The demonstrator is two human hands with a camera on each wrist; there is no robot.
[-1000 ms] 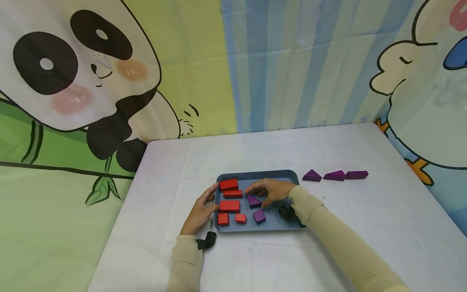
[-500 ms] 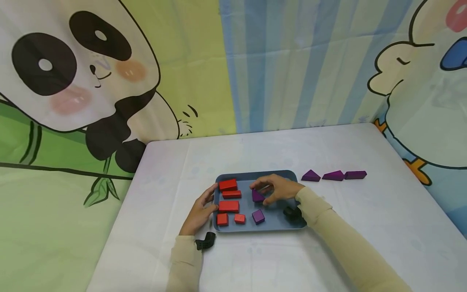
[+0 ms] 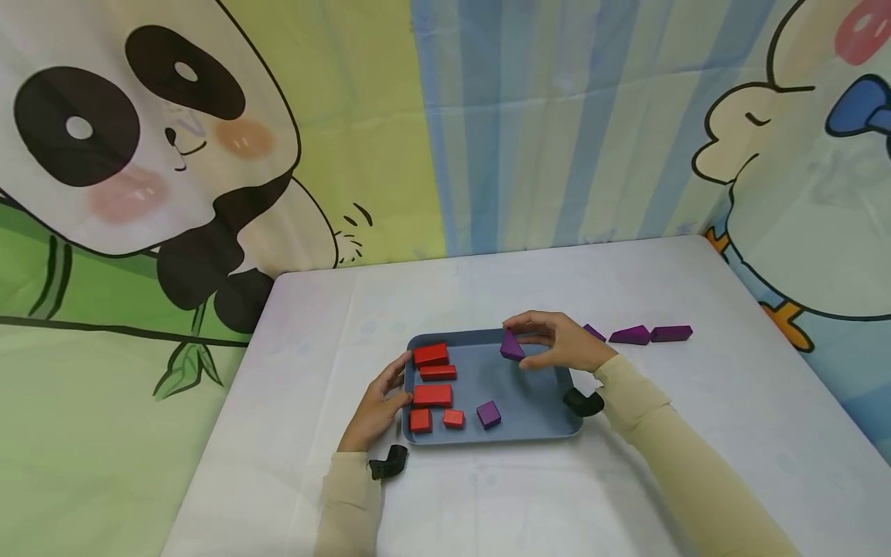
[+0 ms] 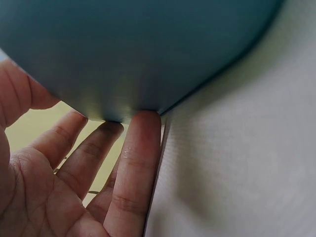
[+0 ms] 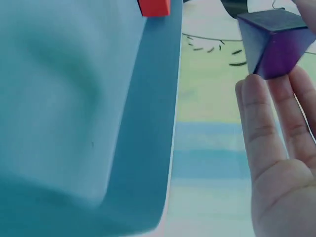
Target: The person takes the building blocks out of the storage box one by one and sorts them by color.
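Note:
My right hand (image 3: pixel 560 340) pinches a purple triangular block (image 3: pixel 511 346) between thumb and fingertips, raised over the back part of the blue-grey tray (image 3: pixel 536 418). In the right wrist view, this block (image 5: pixel 276 42) sits at the tips of fairly straight fingers, beside the tray wall. My left hand (image 3: pixel 374 406) rests its fingertips against the tray's left side. The left wrist view shows those extended fingers (image 4: pixel 138 163) touching the outer wall. Inside the tray, several red blocks (image 3: pixel 432 396) stand along the left, and a purple cube-like block (image 3: pixel 489 415) lies near the front middle.
Right of the tray, purple blocks lie in a row on the white table: a wedge-shaped one (image 3: pixel 630 335), a long one (image 3: pixel 671 333), and another (image 3: pixel 594 333) partly hidden by my right hand. A cartoon-print curtain (image 3: pixel 515 139) hangs behind the table.
My right hand has gripped the purple triangular block, lifted it off the tray floor and carried it back and to the right. My left hand stays at the tray's side.

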